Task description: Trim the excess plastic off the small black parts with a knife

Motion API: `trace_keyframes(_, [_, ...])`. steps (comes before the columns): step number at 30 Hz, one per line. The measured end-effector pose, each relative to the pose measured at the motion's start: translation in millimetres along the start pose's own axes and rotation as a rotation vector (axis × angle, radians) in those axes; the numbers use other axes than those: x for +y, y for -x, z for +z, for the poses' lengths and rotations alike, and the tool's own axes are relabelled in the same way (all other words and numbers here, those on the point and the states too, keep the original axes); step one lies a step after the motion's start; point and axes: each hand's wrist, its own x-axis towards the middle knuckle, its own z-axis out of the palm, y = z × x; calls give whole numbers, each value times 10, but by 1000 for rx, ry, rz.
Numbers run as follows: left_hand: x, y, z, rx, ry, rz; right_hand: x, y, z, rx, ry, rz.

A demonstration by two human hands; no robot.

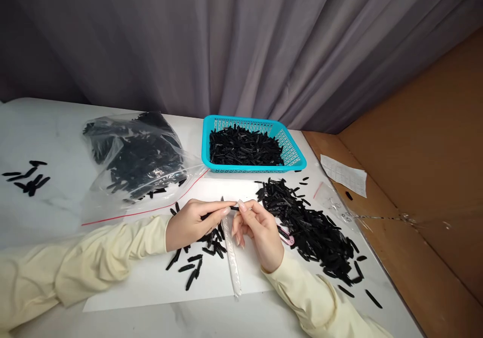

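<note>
In the head view, the left hand (202,220) and the right hand (262,230) are meeting at the centre of the frame, where a small black strip (234,207) is lying between their fingertips. The left thumb and fingers appear to be pinching its left end, and the right thumb and forefinger are closing on its right end; most of its length is being hidden. Judged by its slimness, the strip should be handling as very light; stiffness and slipperiness cannot be told, though a thin body may be prone to bending or snapping. A light fingertip pinch near each end would be suiting it best. Similar pieces are lying in a loose pile (317,232) right of centre, filling a blue basket (251,168) at upper centre, and showing through a clear bag (113,152) at upper left.
</note>
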Motion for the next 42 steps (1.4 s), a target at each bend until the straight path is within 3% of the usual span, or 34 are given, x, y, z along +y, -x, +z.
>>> trace_keyframes(9, [61, -19, -16, 34, 1, -23, 10, 4, -11, -49, -2, -4])
trace_keyframes(26, [63, -10, -16, 87, -75, 114, 29, -8, -29, -79, 14, -42])
trace_keyframes(42, [68, -12, -19, 68, -82, 66, 0, -2, -25, -51, 12, -48])
